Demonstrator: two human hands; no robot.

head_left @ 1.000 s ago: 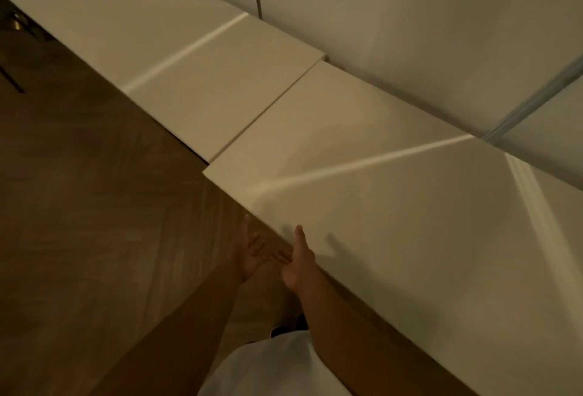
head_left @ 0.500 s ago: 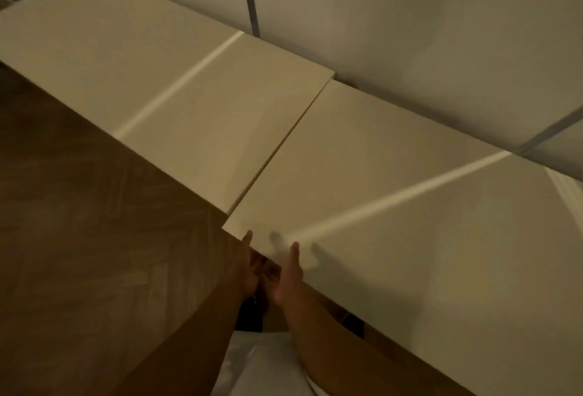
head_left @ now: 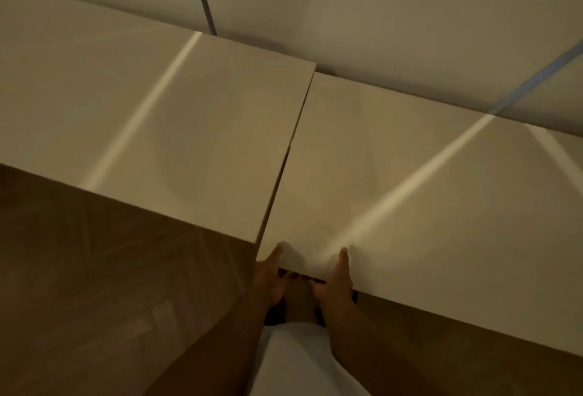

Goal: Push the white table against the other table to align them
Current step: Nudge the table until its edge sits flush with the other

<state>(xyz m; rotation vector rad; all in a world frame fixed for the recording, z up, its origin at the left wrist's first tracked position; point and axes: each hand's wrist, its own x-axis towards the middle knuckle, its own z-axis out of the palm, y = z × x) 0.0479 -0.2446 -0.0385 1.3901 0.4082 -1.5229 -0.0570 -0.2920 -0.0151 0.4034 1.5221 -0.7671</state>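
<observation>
Two white tables stand side by side along a pale wall. The right white table [head_left: 394, 181] sticks out a little nearer to me than the left white table [head_left: 151, 130]; a thin dark seam runs between them. My left hand [head_left: 268, 276] grips the right table's near left corner, thumb on top and fingers under the edge. My right hand [head_left: 336, 282] holds the same near edge just to the right, thumb on top. Both forearms reach up from the bottom of the view.
A pale wall [head_left: 378, 17] with thin vertical joints runs right behind both tables. Brown herringbone wood floor [head_left: 94, 285] lies at the left and below the tables. My white shirt [head_left: 299, 361] fills the bottom middle.
Both hands went from open in front of the table's edge to gripping its near left corner. The view has come closer and the gap between the tables looks narrower.
</observation>
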